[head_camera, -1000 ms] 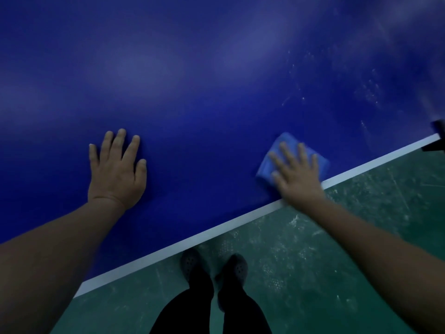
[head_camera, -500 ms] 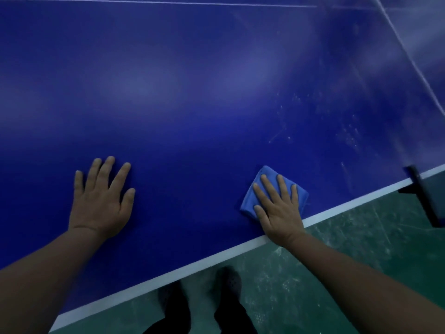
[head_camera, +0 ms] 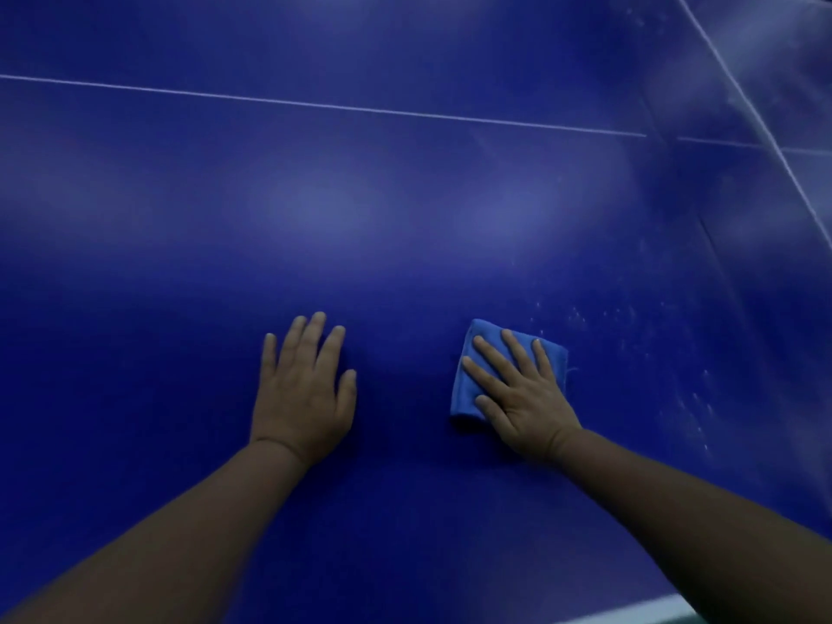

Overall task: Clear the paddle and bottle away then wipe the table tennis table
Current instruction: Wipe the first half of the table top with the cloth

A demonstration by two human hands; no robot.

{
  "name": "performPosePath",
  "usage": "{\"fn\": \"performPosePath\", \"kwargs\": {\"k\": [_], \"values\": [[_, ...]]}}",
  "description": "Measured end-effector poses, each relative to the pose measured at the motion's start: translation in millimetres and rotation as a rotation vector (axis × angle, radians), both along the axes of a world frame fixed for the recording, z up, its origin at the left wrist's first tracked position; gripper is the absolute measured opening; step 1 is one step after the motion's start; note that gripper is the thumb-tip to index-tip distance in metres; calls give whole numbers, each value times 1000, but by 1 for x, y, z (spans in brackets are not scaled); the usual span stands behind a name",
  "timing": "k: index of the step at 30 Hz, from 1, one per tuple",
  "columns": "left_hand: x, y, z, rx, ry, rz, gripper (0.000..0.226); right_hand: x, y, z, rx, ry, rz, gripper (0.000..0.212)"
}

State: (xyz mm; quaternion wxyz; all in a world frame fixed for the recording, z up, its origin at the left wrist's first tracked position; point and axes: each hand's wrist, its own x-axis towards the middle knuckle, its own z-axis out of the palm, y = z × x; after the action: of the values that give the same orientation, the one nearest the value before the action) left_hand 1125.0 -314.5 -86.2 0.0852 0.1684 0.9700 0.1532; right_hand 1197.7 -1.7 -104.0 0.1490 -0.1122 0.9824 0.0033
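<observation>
The right hand point(head_camera: 524, 394) lay flat with straight, spread fingers pressing a folded blue cloth point(head_camera: 468, 380) onto the table tennis table point(head_camera: 405, 209), gripping nothing, while the left hand point(head_camera: 304, 389) rested flat and empty on the surface beside it. Neither paddle nor bottle showed. With only palm pressure holding it, the cloth could bunch or slip out, and the pale specks point(head_camera: 630, 322) just beyond the fingertips might be missed.

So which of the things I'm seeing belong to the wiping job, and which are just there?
Part of the job:
- blue cloth, folded, flat on the table
- right hand, pressing the cloth with straight fingers
- table tennis table
- pale specks on the surface, right of the cloth

Just there:
- left hand, flat on the table
- white line

No paddle or bottle in view.
</observation>
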Motion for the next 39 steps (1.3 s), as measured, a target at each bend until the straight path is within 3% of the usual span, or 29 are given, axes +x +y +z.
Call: {"fn": "performPosePath", "kwargs": {"k": [7, 12, 14, 18, 20, 23, 25, 30, 35, 39], "values": [[-86, 87, -18, 52, 62, 251, 63, -175, 62, -7, -44, 52, 86, 62], [-101, 96, -28, 7, 81, 296, 69, -285, 82, -8, -63, 107, -84, 56], [-101, 96, -28, -9, 58, 283, 70, -275, 70, -7, -76, 124, -157, 57], [-106, 95, -28, -19, 32, 295, 70, -184, 47, -16, -166, 146, 222, 57], [-106, 96, -29, -22, 32, 290, 69, -216, 66, -13, -126, 114, 285, 58], [-107, 95, -27, -11, 45, 297, 68, -308, 83, -1, -40, 84, -82, 57], [-106, 95, -28, -11, 42, 301, 68, -320, 69, -6, -59, 101, -248, 58], [-108, 95, -30, -15, 68, 306, 64, -260, 38, -17, -119, 134, 145, 63], [-107, 96, -30, -15, 68, 304, 63, -306, 38, -23, -79, 152, -306, 62], [-108, 96, -31, -47, 87, 298, 62, -354, -36, -24, -204, 181, -231, 60]]}}
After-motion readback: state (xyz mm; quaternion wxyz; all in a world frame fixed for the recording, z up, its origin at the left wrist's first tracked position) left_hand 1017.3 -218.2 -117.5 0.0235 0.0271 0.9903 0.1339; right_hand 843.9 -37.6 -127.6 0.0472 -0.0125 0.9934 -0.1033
